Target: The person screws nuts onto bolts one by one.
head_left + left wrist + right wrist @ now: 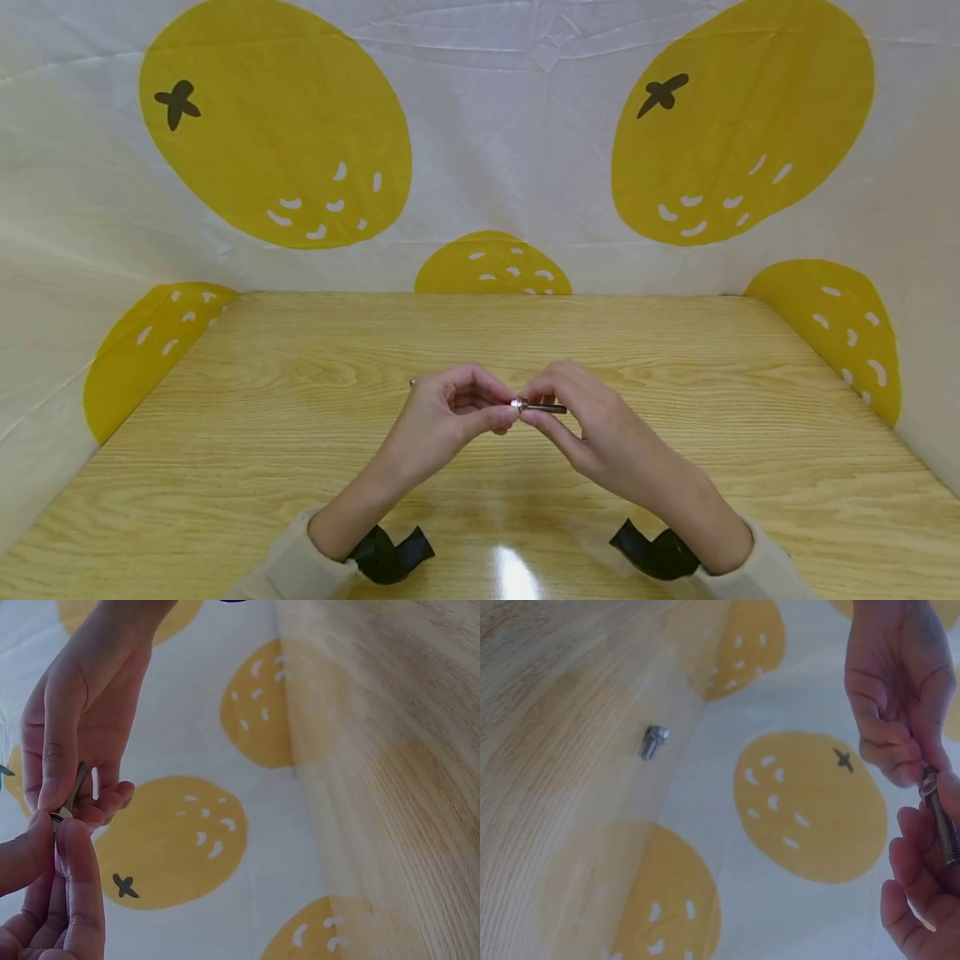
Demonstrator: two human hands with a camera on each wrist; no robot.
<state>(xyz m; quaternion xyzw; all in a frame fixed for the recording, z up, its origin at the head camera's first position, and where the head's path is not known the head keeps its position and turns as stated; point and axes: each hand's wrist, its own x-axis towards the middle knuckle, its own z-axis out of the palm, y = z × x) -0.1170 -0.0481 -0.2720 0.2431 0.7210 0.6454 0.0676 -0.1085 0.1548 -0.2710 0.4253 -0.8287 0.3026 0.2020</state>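
A metal bolt (546, 408) with a threaded shank is held between both hands in front of the body, above the table. My left hand (446, 417) pinches its silver head end between thumb and fingertips. From the other side my right hand (603, 429) grips it just behind the head, thumb below and index finger above. The shank (946, 836) points back into the right palm, past the fingertips. Around the bolt near the head sits a ring-like metal collar (64, 814), partly covered by fingers. The two hands' fingertips meet there.
A second short bolt (652, 742) lies on the wooden table (315, 333); in the head view it peeks out behind the left hand. A white cloth with yellow fruit prints (510, 150) hangs around the table's back and sides. Black straps (390, 557) hang at both wrists.
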